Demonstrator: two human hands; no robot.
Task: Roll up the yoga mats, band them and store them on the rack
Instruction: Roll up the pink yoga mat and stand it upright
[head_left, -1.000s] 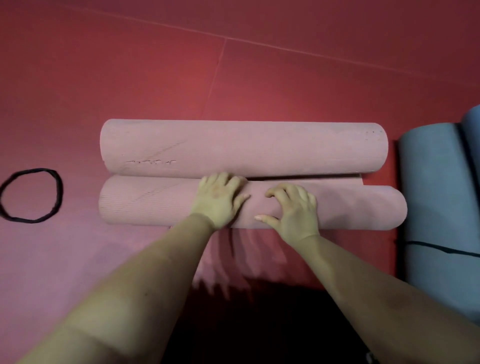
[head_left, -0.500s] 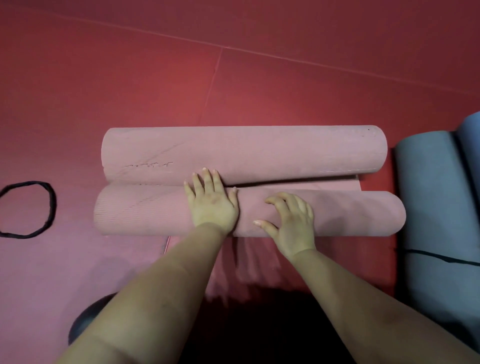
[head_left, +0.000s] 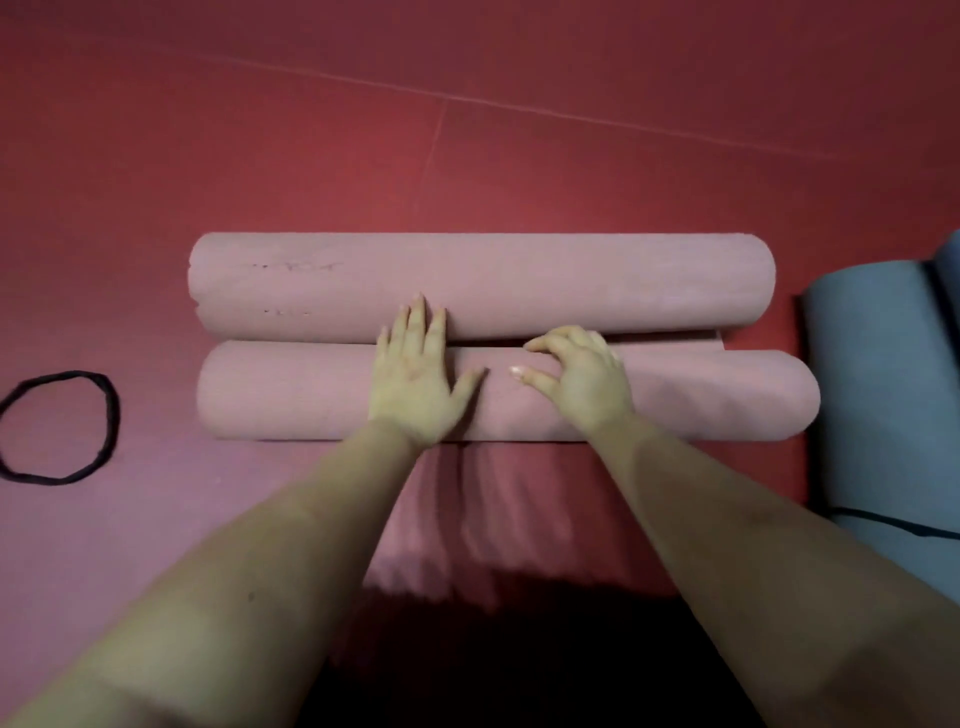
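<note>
A pink yoga mat lies across the red floor as two parallel rolls, a far roll (head_left: 571, 280) and a near roll (head_left: 291, 389), which touch along most of their length. My left hand (head_left: 418, 379) lies flat on the near roll with straight fingers, and its fingertips reach the far roll's lower edge. My right hand (head_left: 582, 379) rests on top of the near roll with bent fingers, the tips at the seam between the rolls. A loose black band (head_left: 111, 415) lies as a ring on the floor to the left.
A grey-blue rolled mat (head_left: 883, 389) lies at the right edge, with a black band (head_left: 893, 525) around it. A flat strip of pink mat (head_left: 519, 509) shows under my forearms. Red floor mats (head_left: 467, 156) stretch beyond the rolls.
My left hand has flattened and slid forward, so its fingertips now reach the far roll. The near roll has moved up against the far roll. My right hand keeps its place on top.
</note>
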